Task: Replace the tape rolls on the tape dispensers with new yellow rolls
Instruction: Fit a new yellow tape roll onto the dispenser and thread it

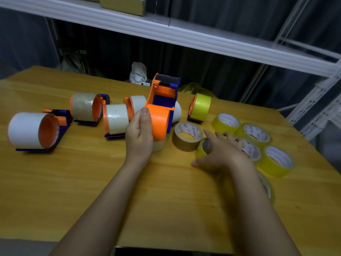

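Left hand [139, 133] grips an orange-and-blue tape dispenser [162, 109] by its empty orange hub, thumb up the hub's side, cutter end pointing to 12 o'clock, lifted off the wooden table [73, 182]. Right hand [219, 154] at 3 o'clock, fingers spread and holding nothing, over a yellow roll [202, 148]. Brown roll [187, 135] lies flat between the hands. More yellow rolls [276, 161] at 3–4 o'clock. Dispenser loaded with yellow tape [200, 107] at 1 o'clock. Four white-roll dispensers [31, 130] at 9–10 o'clock.
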`<state>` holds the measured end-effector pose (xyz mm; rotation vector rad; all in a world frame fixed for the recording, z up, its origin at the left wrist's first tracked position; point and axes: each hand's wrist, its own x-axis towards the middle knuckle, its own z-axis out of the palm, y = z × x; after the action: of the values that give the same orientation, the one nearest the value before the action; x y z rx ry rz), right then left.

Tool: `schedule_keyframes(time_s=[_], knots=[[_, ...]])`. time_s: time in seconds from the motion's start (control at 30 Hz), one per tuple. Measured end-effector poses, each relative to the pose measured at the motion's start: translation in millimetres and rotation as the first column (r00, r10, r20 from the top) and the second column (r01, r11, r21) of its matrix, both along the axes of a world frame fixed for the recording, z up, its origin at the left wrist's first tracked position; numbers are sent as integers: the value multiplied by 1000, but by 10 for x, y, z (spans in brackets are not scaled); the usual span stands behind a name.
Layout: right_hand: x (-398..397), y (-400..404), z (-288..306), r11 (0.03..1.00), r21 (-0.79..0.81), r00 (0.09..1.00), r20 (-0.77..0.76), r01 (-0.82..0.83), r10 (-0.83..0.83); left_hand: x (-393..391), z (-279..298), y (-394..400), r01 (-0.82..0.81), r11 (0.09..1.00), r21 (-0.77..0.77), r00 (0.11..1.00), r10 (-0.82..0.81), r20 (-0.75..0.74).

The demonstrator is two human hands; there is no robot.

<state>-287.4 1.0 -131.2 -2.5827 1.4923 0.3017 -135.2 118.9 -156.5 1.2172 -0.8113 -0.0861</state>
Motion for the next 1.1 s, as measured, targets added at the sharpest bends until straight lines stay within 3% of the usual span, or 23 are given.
schedule_keyframes(time_s=[0.1,0.23,0.43,0.5,0.57,0.63,0.7,0.77,0.93,1.1], knots=[[-31,-18,-15,1000,-21,1000,-29,6,-6,-13,-20,7,15,1000,1,1000,-15,17],[-69,18,-35,992,-120,998,45,-38,44,-20,-42,18,29,1000,-1,1000,-29,8],[-218,91,38,944,-327,922,351,-41,162,-65,-53,17,38,999,6,999,-38,-1],[-201,161,76,910,-414,837,487,-30,249,-70,-50,23,55,998,18,998,-55,-15],[-115,230,68,924,-381,662,688,-19,297,-74,-47,36,89,996,25,996,-88,-23],[30,272,3,981,-187,389,901,-51,192,-87,-41,51,145,989,33,989,-143,-45],[188,313,-92,995,16,146,989,-98,-1,-101,-43,59,197,980,36,979,-194,-62],[317,367,-168,984,94,7,996,-150,-94,-111,-54,56,215,976,36,976,-214,-43],[457,425,-347,972,82,-155,981,-221,-118,-110,-97,27,180,982,58,983,-181,11],[471,447,-366,968,19,-141,988,-249,-56,-101,-72,39,179,981,80,982,-183,42]])
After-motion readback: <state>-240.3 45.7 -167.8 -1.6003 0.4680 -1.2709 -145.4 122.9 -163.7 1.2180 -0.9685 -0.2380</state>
